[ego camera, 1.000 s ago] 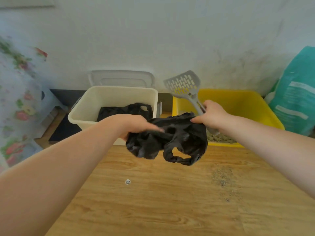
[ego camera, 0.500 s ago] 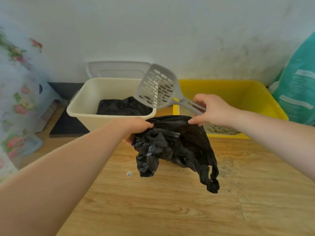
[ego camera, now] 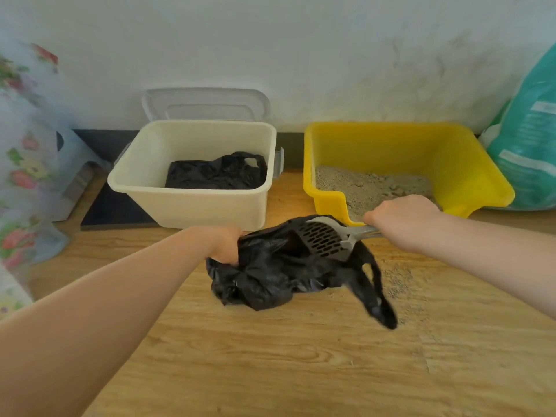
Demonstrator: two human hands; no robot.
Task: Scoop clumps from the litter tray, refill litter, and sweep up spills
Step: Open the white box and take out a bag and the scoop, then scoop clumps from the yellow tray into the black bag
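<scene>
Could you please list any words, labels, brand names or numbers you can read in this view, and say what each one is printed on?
No text can be read.
Teal litter bag: pale bands and lines of print, too blurred to read.
Floral sheet: a flower pattern only, no lettering.
Yellow litter tray, cream bin, grey scoop and black bag: no markings visible.

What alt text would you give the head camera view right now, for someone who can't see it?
A person's right hand tips a grey litter scoop into a black plastic bag that the left hand grips, above a wooden floor. Behind stand a cream bin and a yellow litter tray; spilled litter lies on the floor to the bag's right.
</scene>
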